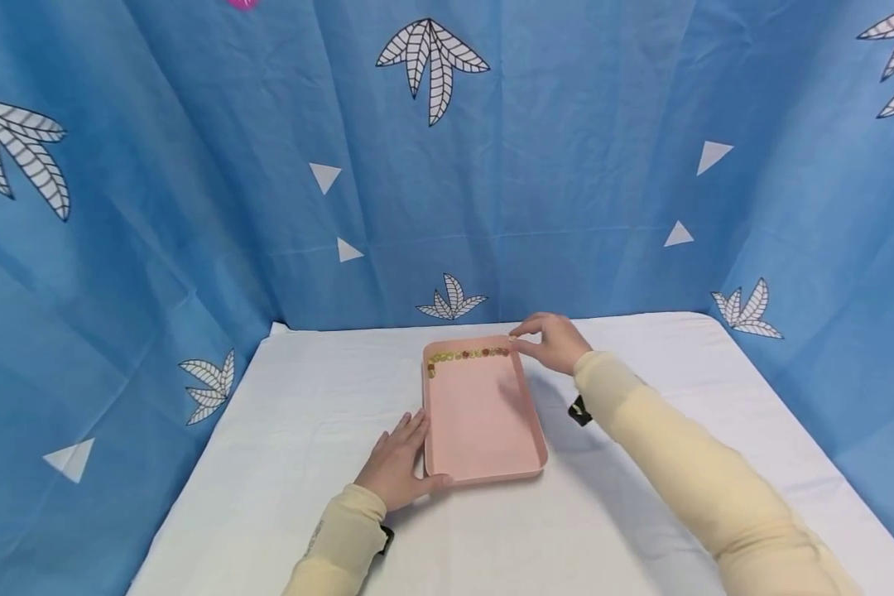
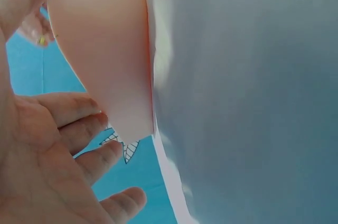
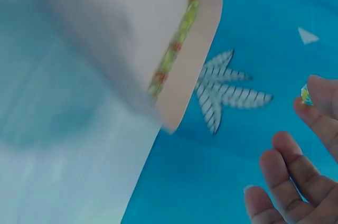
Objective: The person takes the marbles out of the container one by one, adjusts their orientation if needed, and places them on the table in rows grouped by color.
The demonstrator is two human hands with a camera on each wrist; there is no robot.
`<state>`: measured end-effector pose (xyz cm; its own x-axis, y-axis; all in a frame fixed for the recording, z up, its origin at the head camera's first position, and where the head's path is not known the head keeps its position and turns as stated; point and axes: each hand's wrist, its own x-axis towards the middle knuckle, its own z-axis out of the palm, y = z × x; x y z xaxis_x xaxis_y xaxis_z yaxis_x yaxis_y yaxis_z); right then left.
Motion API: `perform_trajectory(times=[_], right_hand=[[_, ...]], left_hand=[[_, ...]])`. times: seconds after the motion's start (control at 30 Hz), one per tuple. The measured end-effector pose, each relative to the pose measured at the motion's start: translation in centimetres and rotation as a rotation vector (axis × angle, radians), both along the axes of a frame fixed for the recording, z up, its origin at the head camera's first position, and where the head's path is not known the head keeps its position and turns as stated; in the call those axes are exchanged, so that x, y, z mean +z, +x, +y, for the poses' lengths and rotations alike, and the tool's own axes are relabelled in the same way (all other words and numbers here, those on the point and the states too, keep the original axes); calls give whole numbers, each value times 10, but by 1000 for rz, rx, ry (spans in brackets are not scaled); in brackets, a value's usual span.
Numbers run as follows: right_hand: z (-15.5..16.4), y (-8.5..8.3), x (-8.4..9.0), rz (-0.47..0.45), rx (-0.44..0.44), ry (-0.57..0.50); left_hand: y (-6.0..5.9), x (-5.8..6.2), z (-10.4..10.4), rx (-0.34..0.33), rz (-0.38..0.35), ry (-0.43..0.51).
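Left hand (image 1: 396,465) flat, fingers straight, steadying pink tray (image 1: 484,414) at its near-left corner | right hand (image 1: 554,341) pinches a small bead (image 3: 305,94) over far-right corner beside bead row (image 1: 468,355) | risk: loose pinch drops bead, scattering row.

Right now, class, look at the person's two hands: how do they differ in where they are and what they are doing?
The left hand lies flat on the white table with its fingers straight, its thumb against the pink tray's near corner; the right hand is at the tray's far right corner. The left hand holds nothing; the right hand pinches a small bead in its fingertips, near the row of beads. Both wear cream sleeves.
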<state>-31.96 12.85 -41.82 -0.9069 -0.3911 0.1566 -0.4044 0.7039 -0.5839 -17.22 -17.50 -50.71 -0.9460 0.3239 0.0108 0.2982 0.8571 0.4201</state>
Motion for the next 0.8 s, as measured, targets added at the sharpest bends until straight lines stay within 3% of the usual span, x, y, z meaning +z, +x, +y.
perform_trajectory(times=[0.33, 0.6, 0.8], right_hand=[[61, 7, -14, -39, -77, 59], [86, 14, -30, -36, -85, 119], [97, 17, -45, -32, -90, 163]], left_hand=[[-1, -3, 1, 3, 12, 14], [0, -4, 1, 13, 6, 29], [-1, 2, 3, 0, -13, 5]])
